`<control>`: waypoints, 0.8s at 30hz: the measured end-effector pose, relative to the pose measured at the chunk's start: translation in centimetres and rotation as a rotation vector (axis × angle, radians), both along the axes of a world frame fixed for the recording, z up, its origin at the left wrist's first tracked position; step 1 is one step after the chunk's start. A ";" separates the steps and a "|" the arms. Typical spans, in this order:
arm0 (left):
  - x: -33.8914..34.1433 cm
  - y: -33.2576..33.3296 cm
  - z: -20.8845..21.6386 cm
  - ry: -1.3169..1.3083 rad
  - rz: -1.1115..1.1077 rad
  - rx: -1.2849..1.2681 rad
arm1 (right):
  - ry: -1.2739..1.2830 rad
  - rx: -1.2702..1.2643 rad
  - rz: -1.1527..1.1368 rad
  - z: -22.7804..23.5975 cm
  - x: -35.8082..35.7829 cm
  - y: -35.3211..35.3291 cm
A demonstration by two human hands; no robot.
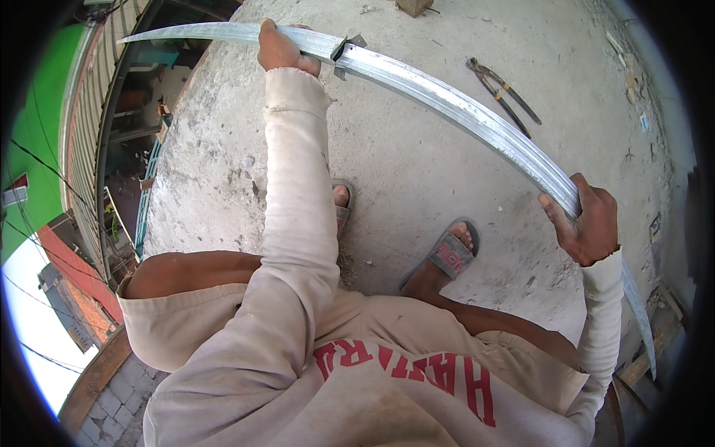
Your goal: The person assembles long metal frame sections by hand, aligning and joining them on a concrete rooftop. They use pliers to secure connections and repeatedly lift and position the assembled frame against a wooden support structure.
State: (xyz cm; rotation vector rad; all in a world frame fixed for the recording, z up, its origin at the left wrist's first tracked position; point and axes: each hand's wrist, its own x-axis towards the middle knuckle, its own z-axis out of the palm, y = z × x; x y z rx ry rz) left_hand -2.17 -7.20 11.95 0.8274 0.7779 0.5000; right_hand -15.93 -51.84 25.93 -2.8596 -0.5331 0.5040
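A long silvery metal channel [439,89] stretches across the view from the upper left to the lower right, looking bowed through the lens. Near its left part, my left hand [281,49] is closed around it. Just right of that hand, the channel has a cut with small bent metal flaps [347,56] sticking out. My right hand [587,221] grips the same channel farther down on the right, fingers wrapped over its edge. Beyond my right wrist the channel's far end continues downward. On the concrete lies a pair of snips [504,95] with dark, yellow-marked handles, beyond the channel's middle.
My sandalled feet [450,253] stand on the rough concrete floor [417,171]. A small block [414,7] lies at the top edge. At left, the floor ends at a drop beside a corrugated roof [88,112] and cables. Wood pieces [655,350] lie at lower right.
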 end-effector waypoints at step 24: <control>2.4 0.4 4.4 0.005 0.006 -0.055 | -0.146 -0.028 -0.005 2.9 1.2 0.5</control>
